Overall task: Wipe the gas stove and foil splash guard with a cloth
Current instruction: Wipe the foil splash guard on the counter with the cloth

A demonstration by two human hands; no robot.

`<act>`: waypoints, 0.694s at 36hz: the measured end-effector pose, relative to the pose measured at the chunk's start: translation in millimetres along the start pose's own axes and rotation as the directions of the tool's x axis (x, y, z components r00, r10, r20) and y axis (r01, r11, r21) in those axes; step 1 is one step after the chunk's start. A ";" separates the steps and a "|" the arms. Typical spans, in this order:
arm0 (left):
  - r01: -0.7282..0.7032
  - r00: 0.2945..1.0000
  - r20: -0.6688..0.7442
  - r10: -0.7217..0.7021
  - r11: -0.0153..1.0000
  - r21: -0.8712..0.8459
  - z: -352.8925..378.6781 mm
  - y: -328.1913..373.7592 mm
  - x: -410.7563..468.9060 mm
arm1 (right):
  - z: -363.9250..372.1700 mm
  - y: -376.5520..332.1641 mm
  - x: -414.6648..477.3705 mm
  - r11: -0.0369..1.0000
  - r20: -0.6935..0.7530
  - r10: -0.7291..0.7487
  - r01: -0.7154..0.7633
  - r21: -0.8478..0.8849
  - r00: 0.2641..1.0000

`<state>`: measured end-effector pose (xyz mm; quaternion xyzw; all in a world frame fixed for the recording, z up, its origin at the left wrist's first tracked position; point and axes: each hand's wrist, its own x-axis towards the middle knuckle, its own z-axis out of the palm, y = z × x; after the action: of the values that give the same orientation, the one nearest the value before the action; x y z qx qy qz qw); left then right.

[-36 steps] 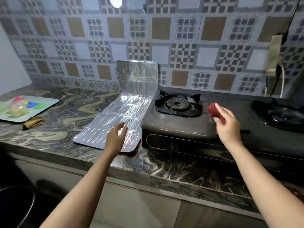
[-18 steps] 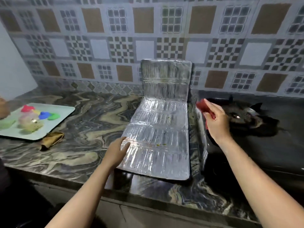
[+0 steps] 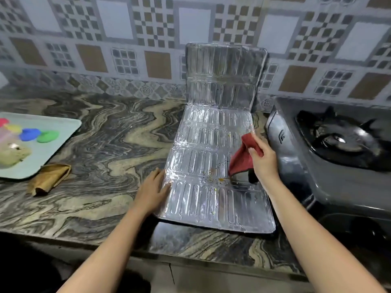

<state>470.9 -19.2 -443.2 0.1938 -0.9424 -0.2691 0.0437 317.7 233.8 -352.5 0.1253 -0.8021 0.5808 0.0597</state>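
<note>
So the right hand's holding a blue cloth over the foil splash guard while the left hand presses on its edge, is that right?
Not quite: the cloth is red, not blue, as the head view shows. The right hand does hold it over the foil splash guard, and the left hand presses its edge.

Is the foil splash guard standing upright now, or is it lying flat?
Mostly flat: the foil splash guard lies on the counter; only its far panel stands against the wall.

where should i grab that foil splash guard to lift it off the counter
Take the foil splash guard by its near front edge, which juts slightly past the counter rim, coming from below and in front. It is thin, ribbed and hinged, with the back panel propped on the tiled wall, so support both side edges. The left hand already rests on the left edge.
</note>
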 end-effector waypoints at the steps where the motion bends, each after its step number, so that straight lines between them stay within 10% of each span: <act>1: 0.002 1.000 0.002 -0.002 1.000 0.026 1.8 -1.8 -0.6 | 0.3 5.0 0.3 1.000 -0.011 0.015 -0.015 -0.006 1.000; 10: -0.022 0.997 -0.065 0.035 0.981 0.190 16.2 -8.8 -4.3 | -0.3 32.9 16.8 0.961 -0.260 -0.063 -0.012 -0.276 0.963; 25: 0.001 1.000 -0.013 0.003 0.958 0.285 22.6 -11.1 -1.5 | 31.1 96.8 24.1 0.702 -0.075 0.187 -0.187 -0.687 0.980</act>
<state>471.9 -16.2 -468.2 0.1993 -0.9712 -0.1290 0.0218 269.9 229.6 -445.4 0.0123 -0.9689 0.2433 0.0429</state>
